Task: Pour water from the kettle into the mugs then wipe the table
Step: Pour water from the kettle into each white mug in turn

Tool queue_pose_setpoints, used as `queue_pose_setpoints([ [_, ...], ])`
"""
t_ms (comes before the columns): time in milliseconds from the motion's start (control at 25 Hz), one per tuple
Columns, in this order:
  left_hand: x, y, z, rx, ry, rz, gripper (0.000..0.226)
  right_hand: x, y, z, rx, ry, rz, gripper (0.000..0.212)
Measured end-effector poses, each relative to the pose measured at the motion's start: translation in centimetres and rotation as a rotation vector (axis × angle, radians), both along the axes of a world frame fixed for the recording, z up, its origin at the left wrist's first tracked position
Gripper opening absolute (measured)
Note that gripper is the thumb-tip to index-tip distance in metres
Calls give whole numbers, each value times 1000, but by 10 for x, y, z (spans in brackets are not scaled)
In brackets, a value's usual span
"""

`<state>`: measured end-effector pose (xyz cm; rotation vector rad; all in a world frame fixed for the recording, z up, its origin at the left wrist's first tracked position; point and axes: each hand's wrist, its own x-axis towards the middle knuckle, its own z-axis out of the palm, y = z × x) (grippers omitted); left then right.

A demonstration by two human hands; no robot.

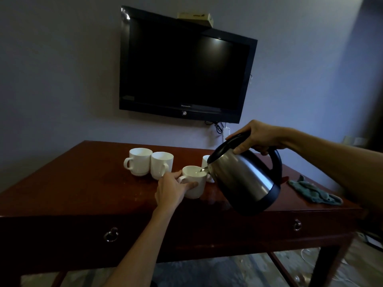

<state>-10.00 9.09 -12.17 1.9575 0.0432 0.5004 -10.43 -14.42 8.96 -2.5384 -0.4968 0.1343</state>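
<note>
Both hands' fingers clamp: right hand [257, 137] on the brushed-steel kettle [244, 179], left hand [170, 189] on the glossy white mug [195, 183].

Your kettle [244, 179] is brushed steel with glossy black plastic trim; the mugs [141, 161] glazed white ceramic; table [83, 183] polished reddish wood; rag [315, 192] nubby cloth at right.

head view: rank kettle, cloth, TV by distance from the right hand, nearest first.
1. kettle: in the right hand, which grips its black handle, tilted over a mug.
2. cloth: lying on the table at its right end, below and right of the hand.
3. TV: on the wall behind the table, up and left of the hand.
</note>
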Motion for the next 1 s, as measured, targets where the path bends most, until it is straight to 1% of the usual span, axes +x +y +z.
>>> queue_pose_setpoints([
  [200,3,0,-2,-56,0,-30,78,3,-1,2,5,21,7,44],
  [400,3,0,-7,-107,-24,-40,73,3,1,3,8,36,4,43],
  [600,3,2,-5,-151,-9,-72,70,4,1,3,10,49,0,43],
  [1000,3,4,-5,-158,-19,-87,70,5,7,8,-26,43,-6,41],
])
